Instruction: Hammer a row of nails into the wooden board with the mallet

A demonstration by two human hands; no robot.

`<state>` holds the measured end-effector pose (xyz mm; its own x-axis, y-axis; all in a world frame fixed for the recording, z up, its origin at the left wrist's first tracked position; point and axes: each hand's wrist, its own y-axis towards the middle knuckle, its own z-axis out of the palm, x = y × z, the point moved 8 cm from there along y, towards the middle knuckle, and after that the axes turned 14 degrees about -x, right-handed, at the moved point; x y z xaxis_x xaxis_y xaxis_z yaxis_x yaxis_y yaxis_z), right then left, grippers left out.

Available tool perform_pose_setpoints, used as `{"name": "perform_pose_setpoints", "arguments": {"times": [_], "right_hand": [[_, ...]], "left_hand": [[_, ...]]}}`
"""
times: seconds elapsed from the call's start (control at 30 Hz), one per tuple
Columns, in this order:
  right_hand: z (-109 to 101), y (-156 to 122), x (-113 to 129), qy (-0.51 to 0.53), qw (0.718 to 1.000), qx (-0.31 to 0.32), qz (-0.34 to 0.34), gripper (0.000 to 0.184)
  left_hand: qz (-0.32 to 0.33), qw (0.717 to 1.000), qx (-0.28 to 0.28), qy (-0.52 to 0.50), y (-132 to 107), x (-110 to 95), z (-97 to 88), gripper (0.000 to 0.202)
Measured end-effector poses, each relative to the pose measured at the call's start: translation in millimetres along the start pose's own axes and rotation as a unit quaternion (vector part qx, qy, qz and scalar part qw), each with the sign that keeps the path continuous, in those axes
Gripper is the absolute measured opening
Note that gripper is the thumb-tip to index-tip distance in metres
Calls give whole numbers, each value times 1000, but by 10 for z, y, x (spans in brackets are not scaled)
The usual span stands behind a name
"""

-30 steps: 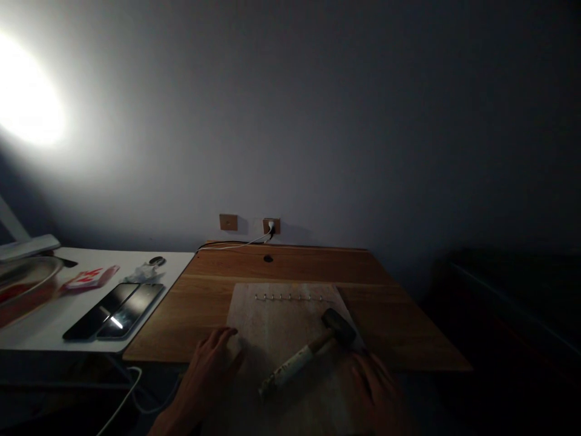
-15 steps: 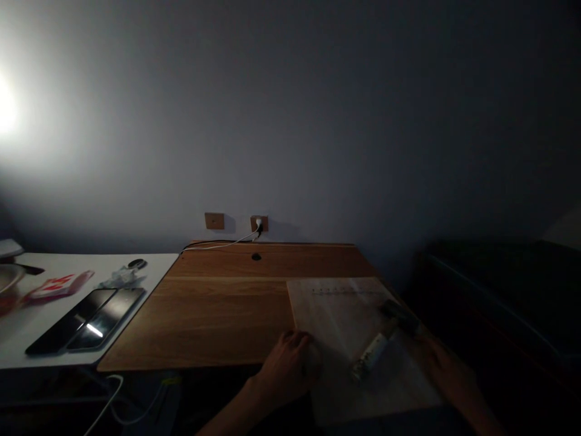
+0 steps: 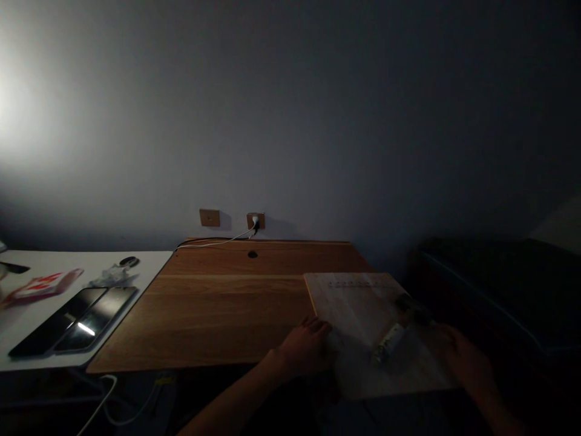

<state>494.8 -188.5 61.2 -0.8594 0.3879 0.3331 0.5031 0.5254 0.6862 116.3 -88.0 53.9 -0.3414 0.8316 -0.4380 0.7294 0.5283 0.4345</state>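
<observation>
A pale flat board [image 3: 363,321], with a row of small marks near its far edge, lies at the right end of the wooden table and reaches past its near edge. My left hand [image 3: 306,345] is closed on the board's left edge, with fingers curled over it. At the right edge my right hand [image 3: 458,357] grips the board, its fingers dim in shadow. A white printed cylinder [image 3: 389,343] lies slanted on the board. Touching or very near its far end is a dark block-like piece [image 3: 413,307]; whether the two are joined, I cannot tell.
The wooden table [image 3: 218,321] stands against the wall beside a white table [image 3: 158,260]. That one holds two dark flat screens [image 3: 72,321], a red-and-white packet [image 3: 45,284] and crumpled clear plastic [image 3: 109,275]. Cables run to a wall socket [image 3: 255,220]. A dark, raised surface [image 3: 508,284] is at the right.
Both hands and the board have shifted right and slightly away from me, with the cylinder and dark piece carried along on it. The camera view has turned slightly right.
</observation>
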Motion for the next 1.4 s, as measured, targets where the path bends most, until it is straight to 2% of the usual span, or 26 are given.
{"name": "perform_pose_setpoints", "arguments": {"times": [0.07, 0.13, 0.2, 0.23, 0.27, 0.33, 0.4, 0.43, 0.5, 0.67, 0.8, 0.9, 1.0, 1.07, 1.1, 1.17, 1.23, 1.27, 1.33, 1.4], "right_hand": [[-104, -148, 357, 20, 999, -28, -7, 40], [-167, -416, 1036, 91, 992, -46, -73, 39], [-97, -802, 1945, 196, 965, 27, -174, 31], [-27, -1009, 2400, 229, 946, 84, -213, 30], [42, -1196, 2819, 243, 931, 130, -240, 29], [155, -1456, 3509, 247, 915, 174, -268, 26], [277, -1604, 3997, 236, 906, 192, -294, 26], [342, -1643, 4158, 233, 904, 194, -300, 27], [473, -1670, 4318, 235, 908, 189, -290, 29], [696, -1722, 4278, 307, 900, 176, -254, 34], [793, -1784, 4232, 313, 897, 178, -255, 39], [772, -1810, 4232, 319, 895, 187, -250, 39], [598, -1740, 4070, 329, 896, 178, -238, 38], [426, -1567, 3764, 323, 909, 146, -221, 33], [334, -1425, 3539, 314, 920, 114, -206, 31], [202, -1058, 2984, 274, 945, 51, -171, 27], [180, -621, 2393, 207, 968, 14, -144, 28], [215, -391, 2118, 160, 977, 9, -138, 29], [393, 35, 1671, 53, 986, 50, -149, 28], [624, 381, 1336, -43, 979, 120, -158, 30]], "left_hand": [[-2, 1000, -8, 13, -124, 93, -122, 32], [-22, 999, -26, 37, -279, 273, -306, 25], [-60, 995, -53, 61, -457, 524, -545, 13], [-79, 993, -65, 63, -554, 655, -665, 10], [-98, 991, -69, 57, -653, 782, -768, 9], [-167, 982, -83, 42, -861, 1060, -949, 14], [-234, 967, -100, 17, -1049, 1278, -1061, 13], [-258, 960, -108, 3, -1121, 1351, -1086, 12], [-283, 952, -117, -19, -1201, 1419, -1086, 10], [-261, 959, -111, 20, -1169, 1349, -1025, 11], [-239, 963, -92, 78, -1170, 1308, -1008, 15], [-229, 966, -87, 83, -1180, 1312, -999, 16], [-212, 969, -99, 78, -1093, 1273, -980, 16], [-171, 977, -102, 75, -928, 1164, -921, 17], [-143, 982, -97, 74, -814, 1089, -866, 16], [-78, 992, -73, 70, -532, 919, -702, 15], [-57, 994, -77, 60, -198, 826, -551, 15], [-50, 994, -78, 52, -14, 797, -466, 16], [-37, 997, -63, 34, 374, 762, -272, 19], [-80, 994, -71, 32, 748, 838, -142, 29]]}}
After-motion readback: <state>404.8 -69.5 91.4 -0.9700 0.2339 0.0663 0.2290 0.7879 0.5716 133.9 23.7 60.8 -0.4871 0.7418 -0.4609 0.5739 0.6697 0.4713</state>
